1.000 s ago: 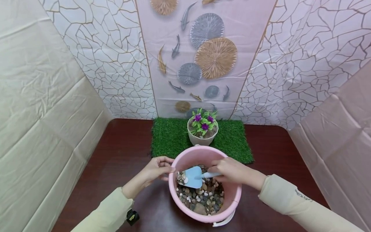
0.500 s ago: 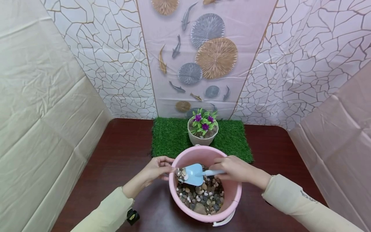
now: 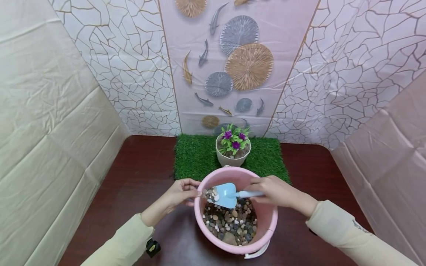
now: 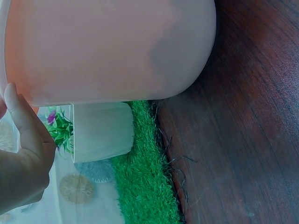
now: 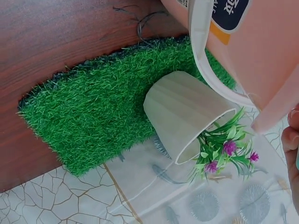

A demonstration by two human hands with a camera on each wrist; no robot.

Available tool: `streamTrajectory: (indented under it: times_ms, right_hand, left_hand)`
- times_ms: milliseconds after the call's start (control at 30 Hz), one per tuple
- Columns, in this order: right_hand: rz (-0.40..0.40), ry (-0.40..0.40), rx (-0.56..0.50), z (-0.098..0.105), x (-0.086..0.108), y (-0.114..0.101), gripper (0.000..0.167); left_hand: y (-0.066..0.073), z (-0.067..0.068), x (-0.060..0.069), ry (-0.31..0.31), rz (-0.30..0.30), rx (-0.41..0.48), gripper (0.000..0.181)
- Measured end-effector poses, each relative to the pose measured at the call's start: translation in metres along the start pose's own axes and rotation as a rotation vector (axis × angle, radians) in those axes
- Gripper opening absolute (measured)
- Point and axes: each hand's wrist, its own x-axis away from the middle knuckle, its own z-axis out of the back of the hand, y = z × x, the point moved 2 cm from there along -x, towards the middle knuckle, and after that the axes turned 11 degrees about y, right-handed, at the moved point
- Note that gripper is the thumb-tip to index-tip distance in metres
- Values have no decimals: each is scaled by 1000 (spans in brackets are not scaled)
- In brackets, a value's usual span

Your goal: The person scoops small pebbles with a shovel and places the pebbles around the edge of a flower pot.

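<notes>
A pink bucket [image 3: 265, 223] stands on the table with mixed pebbles [image 3: 229, 226] at its bottom. My right hand [image 3: 275, 191] grips the handle of a light blue hand trowel [image 3: 227, 195] inside the bucket's mouth. Small stones [image 3: 212, 194] lie at the trowel's left end, raised above the other pebbles. At the bucket's left rim, my left hand [image 3: 181, 193] holds on, its thumb over the edge. In the left wrist view that hand [image 4: 28, 149] is at the rim, with the bucket wall [image 4: 107, 51] beside it. Only a sliver of my right hand [image 5: 292, 135] shows in the right wrist view.
Behind the bucket, a white pot [image 3: 229, 161] with purple flowers [image 3: 235, 145] stands on a green turf mat [image 3: 196, 159]. The bucket's white handle [image 3: 257, 254] hangs at its front right. Dark brown table [image 3: 143, 166] surrounds them, with cloth walls on three sides.
My right hand has lifted the trowel and its stones away from the pebbles, shifting slightly right and toward the bucket's far side. My left hand has stayed at the rim.
</notes>
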Motion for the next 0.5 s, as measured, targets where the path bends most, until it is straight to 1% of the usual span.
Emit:
streamTrajectory:
  times_ms: [200,500]
  right_hand:
    - [4,9,-6,5,3,3,30]
    - [0,32,20,19,6,9,22]
  left_hand:
    - [0,0,0,1,11,-5,44]
    - [0,-1,1,14,-15,12,44]
